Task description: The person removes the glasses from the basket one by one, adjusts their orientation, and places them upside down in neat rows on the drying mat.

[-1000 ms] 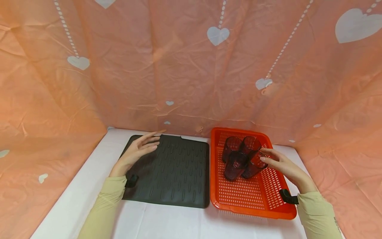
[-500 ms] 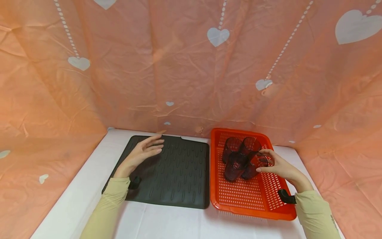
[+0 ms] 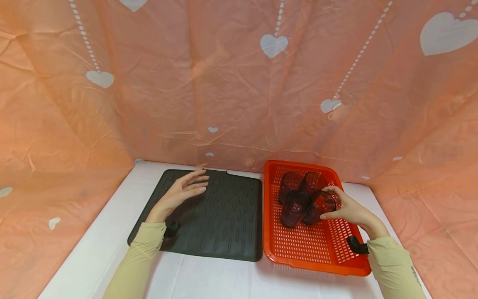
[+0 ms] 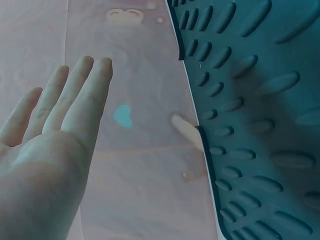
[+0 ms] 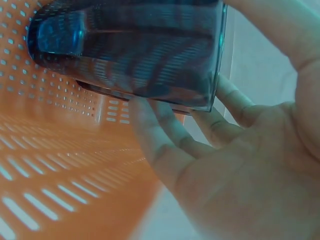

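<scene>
In the head view, several dark purple drinking glasses stand close together in an orange-red basket (image 3: 302, 262). My right hand (image 3: 351, 211) is at the front right glass (image 3: 324, 203), thumb on the near side and fingers on the far side, gripping it near the rim. The right wrist view has this glass (image 5: 150, 55) lying across the upper part, its base toward the basket wall and fingertips against its side. My left hand (image 3: 178, 195) hovers above a black ridged mat (image 3: 228, 220), holding nothing. In the left wrist view its fingers (image 4: 75, 100) are extended, beside the mat.
Mat and basket lie side by side on a white-covered table (image 3: 209, 276). Behind the basketed glasses (image 3: 291, 182), the basket's far wall nearly meets a peach curtain (image 3: 231, 91) with white hearts, which also encloses both sides.
My right hand has moved left and down onto the front right glass, its thumb coming round the near side; that glass has tilted slightly. My left hand has drifted right over the mat.
</scene>
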`<state>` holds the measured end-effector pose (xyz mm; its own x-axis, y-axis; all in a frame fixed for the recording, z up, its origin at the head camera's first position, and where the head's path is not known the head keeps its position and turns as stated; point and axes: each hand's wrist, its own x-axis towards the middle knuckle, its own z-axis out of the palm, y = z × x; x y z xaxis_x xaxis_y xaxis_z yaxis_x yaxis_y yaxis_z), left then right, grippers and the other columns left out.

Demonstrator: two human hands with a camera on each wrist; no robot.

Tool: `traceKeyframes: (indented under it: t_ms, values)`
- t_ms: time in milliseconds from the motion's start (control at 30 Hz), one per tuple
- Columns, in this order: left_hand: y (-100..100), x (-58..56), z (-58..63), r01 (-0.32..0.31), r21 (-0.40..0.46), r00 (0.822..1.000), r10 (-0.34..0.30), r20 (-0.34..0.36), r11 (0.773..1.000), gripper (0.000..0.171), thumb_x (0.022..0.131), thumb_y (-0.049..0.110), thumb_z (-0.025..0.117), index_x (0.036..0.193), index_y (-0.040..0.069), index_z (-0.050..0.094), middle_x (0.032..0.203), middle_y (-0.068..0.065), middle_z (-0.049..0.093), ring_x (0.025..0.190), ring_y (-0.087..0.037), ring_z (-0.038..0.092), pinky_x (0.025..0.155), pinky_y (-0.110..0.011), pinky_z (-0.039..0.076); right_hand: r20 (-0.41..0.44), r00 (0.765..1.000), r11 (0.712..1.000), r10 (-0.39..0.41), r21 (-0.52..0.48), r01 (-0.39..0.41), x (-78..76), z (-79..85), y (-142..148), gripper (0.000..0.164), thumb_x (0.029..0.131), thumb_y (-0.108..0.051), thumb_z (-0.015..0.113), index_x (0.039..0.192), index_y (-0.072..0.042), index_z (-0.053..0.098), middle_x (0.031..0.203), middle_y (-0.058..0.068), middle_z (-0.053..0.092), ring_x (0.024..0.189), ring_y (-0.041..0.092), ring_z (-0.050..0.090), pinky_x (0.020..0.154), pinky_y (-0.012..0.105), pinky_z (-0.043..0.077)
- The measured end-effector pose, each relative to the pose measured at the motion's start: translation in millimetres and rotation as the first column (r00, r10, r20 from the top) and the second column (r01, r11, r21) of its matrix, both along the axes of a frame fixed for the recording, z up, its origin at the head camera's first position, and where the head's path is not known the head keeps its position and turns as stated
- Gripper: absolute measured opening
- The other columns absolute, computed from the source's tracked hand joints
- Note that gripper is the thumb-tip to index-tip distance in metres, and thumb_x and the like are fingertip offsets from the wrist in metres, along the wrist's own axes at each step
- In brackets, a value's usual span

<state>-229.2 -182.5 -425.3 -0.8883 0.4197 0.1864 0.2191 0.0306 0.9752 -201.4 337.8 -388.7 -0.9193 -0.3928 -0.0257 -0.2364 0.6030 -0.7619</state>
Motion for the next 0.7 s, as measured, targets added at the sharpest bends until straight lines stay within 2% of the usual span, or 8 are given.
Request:
traceKeyframes:
  t_ms: [100,267,533,700]
  values:
    - [3.4,-1.1,0.0,0.003,-0.002,1.000,-0.003,0.007,1.000,0.061,0.094,0.014,0.063,0.147,0.011,0.035,0.144,-0.022,0.039,0.127,-0.035,0.045,0.101,-0.048,0.041,-0.006,1.000,1.000,0.008,0.018,-0.007,1.4,2.0,-1.9,0.075,0.076,-0.014,0.082,0.132,0.002,0.034,0.131,0.024,0.040,0.120,0.041,0.037,0.092,0.055,0.037]
    - [9.7,-2.5,0.3,0.007,-0.002,1.000,-0.007,0.021,1.000,0.062,0.093,0.016,0.065,0.148,0.012,0.035,0.144,-0.017,0.042,0.129,-0.037,0.043,0.102,-0.050,0.038,0.003,1.000,1.000,0.010,0.026,-0.010,1.9,3.6,-5.1,0.077,0.076,-0.014,0.082,0.132,0.003,0.032,0.133,0.027,0.036,0.123,0.044,0.033,0.095,0.062,0.032]
    - [21.5,-2.6,1.9,0.018,0.023,1.000,-0.019,0.024,1.000,0.060,0.093,0.013,0.064,0.146,0.010,0.036,0.145,-0.017,0.041,0.131,-0.038,0.040,0.103,-0.048,0.039,-0.038,0.999,0.999,0.009,0.042,-0.008,1.3,5.3,-9.3,0.076,0.073,-0.010,0.084,0.129,0.005,0.034,0.130,0.029,0.039,0.122,0.047,0.033,0.095,0.064,0.031]
    - [29.4,-3.5,2.3,0.026,0.028,0.999,-0.027,0.022,0.999,0.059,0.092,0.014,0.065,0.145,0.011,0.039,0.144,-0.018,0.041,0.131,-0.040,0.039,0.102,-0.048,0.039,-0.044,0.999,0.999,-0.006,0.039,0.008,0.7,3.7,-9.2,0.075,0.072,-0.011,0.084,0.128,0.005,0.036,0.127,0.027,0.043,0.120,0.044,0.038,0.094,0.058,0.035]
